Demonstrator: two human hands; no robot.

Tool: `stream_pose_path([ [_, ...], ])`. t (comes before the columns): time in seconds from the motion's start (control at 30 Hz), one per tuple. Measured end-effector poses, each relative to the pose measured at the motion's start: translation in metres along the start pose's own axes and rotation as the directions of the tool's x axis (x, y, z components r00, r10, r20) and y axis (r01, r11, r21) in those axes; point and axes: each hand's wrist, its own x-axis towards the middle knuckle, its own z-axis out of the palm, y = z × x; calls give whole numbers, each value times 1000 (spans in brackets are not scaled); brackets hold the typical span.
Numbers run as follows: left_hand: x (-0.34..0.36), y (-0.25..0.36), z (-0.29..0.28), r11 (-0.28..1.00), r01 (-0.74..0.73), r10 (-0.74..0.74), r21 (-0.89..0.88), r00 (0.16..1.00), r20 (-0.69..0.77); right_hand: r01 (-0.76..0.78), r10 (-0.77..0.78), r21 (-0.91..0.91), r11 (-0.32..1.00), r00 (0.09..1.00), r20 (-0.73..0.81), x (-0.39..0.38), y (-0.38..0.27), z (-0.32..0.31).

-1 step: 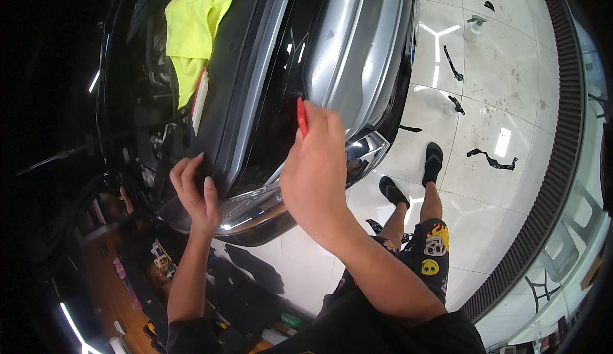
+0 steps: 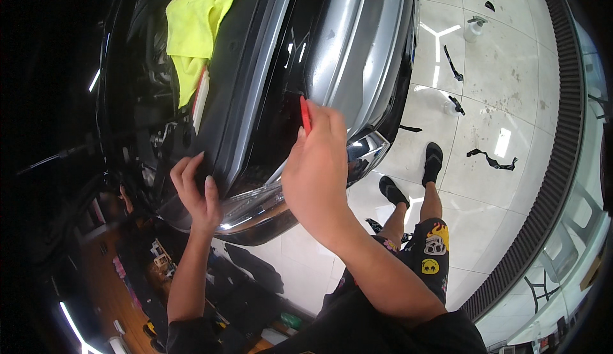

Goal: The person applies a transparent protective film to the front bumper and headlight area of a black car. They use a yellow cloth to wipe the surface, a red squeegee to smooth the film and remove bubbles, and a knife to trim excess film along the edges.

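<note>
Red flat tool [image 2: 305, 114] pinched in right hand [image 2: 317, 169], forearm slanted up-left, held over super glossy black panel [image 2: 281, 86]; left hand [image 2: 200, 199] kinda loose, fingers spread, by matte black trim [image 2: 230, 73].

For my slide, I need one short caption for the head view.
Right hand holds a red tool at a glossy black car panel; left hand is beside shiny trim.
</note>
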Motion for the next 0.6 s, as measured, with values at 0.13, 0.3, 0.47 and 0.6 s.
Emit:
stream_pose_path([
  [0.13,4,-1,0,999,-43,43,14,999,-10,-62,66,112,992,997,-29,3,0,1],
  [0.3,7,3,-3,999,-13,13,30,1000,-6,-320,322,126,939,947,8,22,1,-15],
  [0.47,6,3,-1,1000,-1,1,0,1000,-13,-330,334,213,920,943,18,21,5,-36],
  [0.6,2,-3,-1,999,-28,28,31,999,-21,-86,14,244,966,959,285,-9,0,-85],
])
